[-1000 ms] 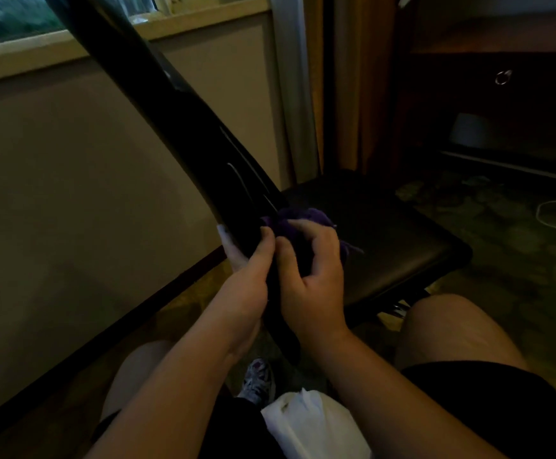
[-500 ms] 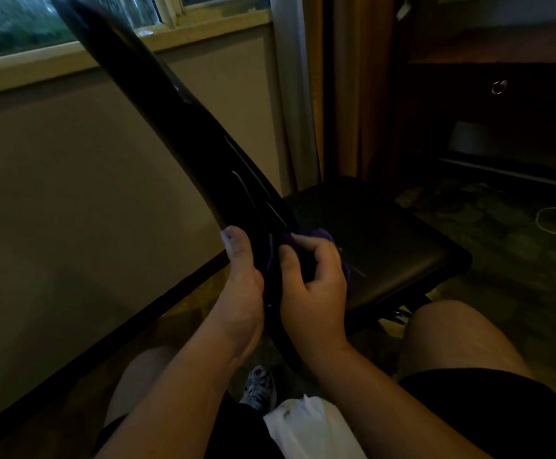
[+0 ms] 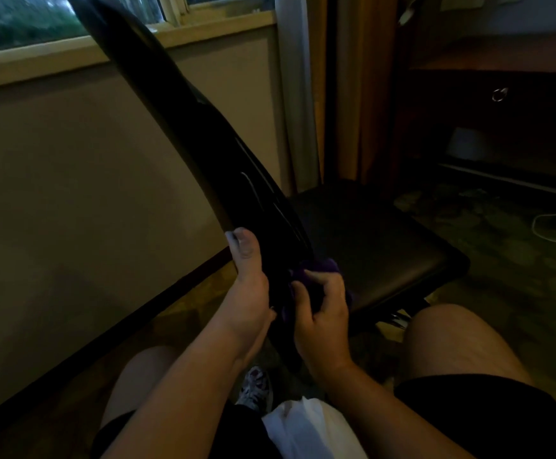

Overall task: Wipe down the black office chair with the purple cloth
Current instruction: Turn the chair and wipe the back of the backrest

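Left hand [image 3: 248,293] is up on the near edge of the black office chair [image 3: 187,127], thumb lying straight along the glossy curved backrest. The rest of the fingers wrap around behind it, so it's clamped on the low part of the backrest, the forearm rising from the lap. Right hand [image 3: 323,313] sits just beside it, fingers curled in tight around the crumpled purple cloth [image 3: 324,266], bunching it against the base of the backrest where it meets the padded seat [image 3: 369,240]. Only a tuft of the cloth peeks out above the knuckles. The backrest tilts steeply up and away to the left, cutting across the beige wall [image 3: 71,193] and the window sill [image 3: 38,61].

Around it: two bare knees frame the hands, a patterned sneaker [image 3: 255,385] shows between the forearms, and white fabric [image 3: 309,429] lies in the lap. Beyond the seat hang pale and orange curtains [image 3: 303,111]. A dark wooden cabinet with a metal ring pull [image 3: 499,94] stands at right, with a white cable [image 3: 551,223] looping on the patterned floor.
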Available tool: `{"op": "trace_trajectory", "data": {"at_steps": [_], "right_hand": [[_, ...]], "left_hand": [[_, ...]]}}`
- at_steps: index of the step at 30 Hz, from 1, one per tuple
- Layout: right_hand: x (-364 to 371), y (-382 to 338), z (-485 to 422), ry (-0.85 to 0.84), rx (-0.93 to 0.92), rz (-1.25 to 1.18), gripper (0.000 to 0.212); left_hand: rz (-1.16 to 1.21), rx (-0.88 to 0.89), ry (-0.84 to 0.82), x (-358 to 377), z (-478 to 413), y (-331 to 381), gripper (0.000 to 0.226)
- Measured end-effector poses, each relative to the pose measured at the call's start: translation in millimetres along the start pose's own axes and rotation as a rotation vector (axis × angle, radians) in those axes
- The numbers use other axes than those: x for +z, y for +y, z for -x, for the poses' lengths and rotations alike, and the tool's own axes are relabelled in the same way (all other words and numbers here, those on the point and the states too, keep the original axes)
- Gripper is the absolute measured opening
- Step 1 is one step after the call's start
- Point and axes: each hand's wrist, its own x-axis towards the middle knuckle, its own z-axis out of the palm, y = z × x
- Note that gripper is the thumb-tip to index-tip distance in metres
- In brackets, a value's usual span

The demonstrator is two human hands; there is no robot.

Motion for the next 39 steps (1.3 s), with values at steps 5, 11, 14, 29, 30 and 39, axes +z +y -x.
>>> {"op": "trace_trajectory", "data": {"at_steps": [5,11,14,29,30,39], "right_hand": [[6,-16,-10,0.065,0.164,-0.088,0.01],[5,-76,-59,0.011,0.002,-0.148,0.009],[4,-77,-67,-0.039,-0.068,-0.124,0.011],[-6,-40,-45,0.032,0.281,-0.152,0.009],[-7,-51,-53,-0.001,0.228,-0.17,0.007],[-12,-51,-61,-0.14,-0.128,-0.103,0.008]], "left_hand": [[0.01,-0.005,0.009,0,-3,-1,0.125],[-0.027,0.029,0.009,0,-3,1,0.122],[-0.043,0.027,0.012,0,-2,1,0.122],[-0.044,0.008,0.01,0,-3,0,0.124],[-0.063,0.031,0.021,0,-3,0,0.123],[-0.072,0.031,0.009,2,0,-1,0.119]]}}
